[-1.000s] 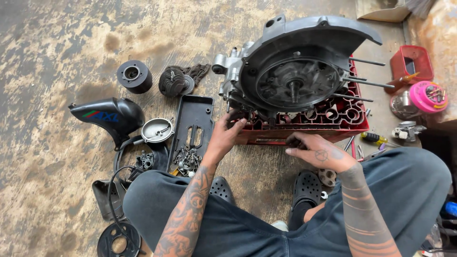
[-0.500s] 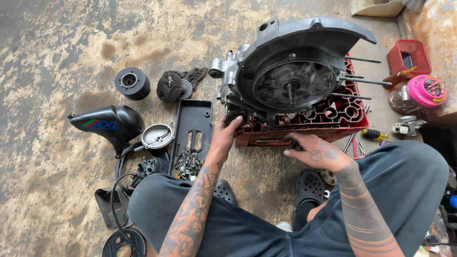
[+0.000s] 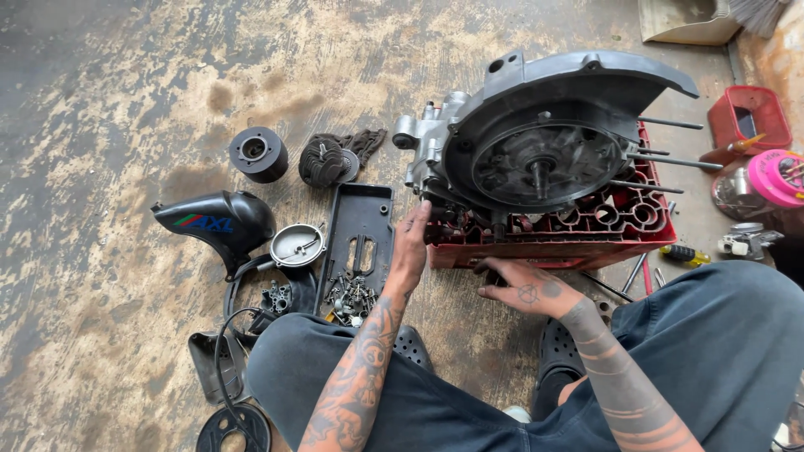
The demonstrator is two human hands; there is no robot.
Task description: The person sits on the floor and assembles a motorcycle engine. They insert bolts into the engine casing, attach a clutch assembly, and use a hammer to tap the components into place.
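A grey engine case (image 3: pixel 544 134) with a round black opening and protruding studs lies on a red plastic crate (image 3: pixel 636 222). My left hand (image 3: pixel 410 251) presses flat against the crate's left end, fingers up beside the engine's lower left corner. My right hand (image 3: pixel 523 286) rests on the crate's front edge, fingers curled under it. Neither hand holds a loose item.
On the stained concrete floor lie a black tray (image 3: pixel 362 230) with small parts (image 3: pixel 350 297), a black cover (image 3: pixel 219 222), a round metal cap (image 3: pixel 297 244), a black pulley (image 3: pixel 258 153), a finned part (image 3: pixel 325 161). A red basket (image 3: pixel 748 117), pink lid (image 3: pixel 775 177) and screwdriver (image 3: pixel 685 252) sit right.
Both hands stay at the crate; the right hand has shifted slightly left along its front edge. The view has tilted a little downward.
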